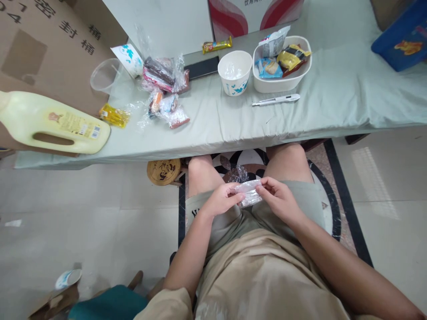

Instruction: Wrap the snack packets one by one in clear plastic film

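Above my lap, my left hand (226,198) and my right hand (277,195) pinch the two ends of a small packet in clear plastic wrap (249,194). Its inside looks pale; I cannot make out what it is. Loose crumpled film (239,174) juts out beyond the packet, towards the table. On the cloth ahead stand a paper bowl (235,79) with clear wrap in it and a white tub (282,84) of snack packets. A white utility knife (276,100) lies before the tub.
Wrapped snacks (163,75) lie on the table's left part, near a dark phone (202,68) and a yellow packet (114,116). A pale yellow jug (56,124) lies by a cardboard box (43,53). A blue container (400,40) stands far right, a wooden stool (163,172) below the table.
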Demonstrator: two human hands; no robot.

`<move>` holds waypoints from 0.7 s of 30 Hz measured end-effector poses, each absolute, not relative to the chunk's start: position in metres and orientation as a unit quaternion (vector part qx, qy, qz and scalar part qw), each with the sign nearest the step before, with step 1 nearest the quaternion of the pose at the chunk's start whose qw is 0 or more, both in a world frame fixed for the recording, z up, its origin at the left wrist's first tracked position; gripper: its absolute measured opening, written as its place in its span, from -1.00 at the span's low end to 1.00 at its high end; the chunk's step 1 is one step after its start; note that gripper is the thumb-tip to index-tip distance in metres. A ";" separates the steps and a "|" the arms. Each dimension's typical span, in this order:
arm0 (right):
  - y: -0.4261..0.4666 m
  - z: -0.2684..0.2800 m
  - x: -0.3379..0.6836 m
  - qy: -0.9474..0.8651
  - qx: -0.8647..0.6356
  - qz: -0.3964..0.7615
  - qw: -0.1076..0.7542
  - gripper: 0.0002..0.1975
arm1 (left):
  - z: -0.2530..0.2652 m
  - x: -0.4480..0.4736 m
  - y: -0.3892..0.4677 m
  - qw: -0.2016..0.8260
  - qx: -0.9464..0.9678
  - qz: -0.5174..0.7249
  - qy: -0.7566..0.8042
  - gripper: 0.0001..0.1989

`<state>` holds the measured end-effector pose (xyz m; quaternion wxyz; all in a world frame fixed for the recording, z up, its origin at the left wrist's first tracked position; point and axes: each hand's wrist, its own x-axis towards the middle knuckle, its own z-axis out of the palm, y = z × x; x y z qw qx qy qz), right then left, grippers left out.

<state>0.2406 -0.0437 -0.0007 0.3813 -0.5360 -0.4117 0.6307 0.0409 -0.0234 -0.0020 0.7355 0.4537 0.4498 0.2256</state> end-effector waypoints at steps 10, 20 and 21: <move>-0.041 -0.004 0.241 -0.411 -0.513 0.663 0.358 -0.68 | 0.001 0.037 -0.020 0.683 0.459 0.271 0.499 -0.51; -0.037 -0.001 0.246 -0.422 -0.535 0.630 0.373 -0.68 | -0.010 0.039 -0.012 0.703 0.372 0.364 0.485 -0.57; -0.035 -0.001 0.249 -0.421 -0.549 0.613 0.380 -0.69 | -0.014 0.037 -0.010 0.713 0.333 0.392 0.476 -0.56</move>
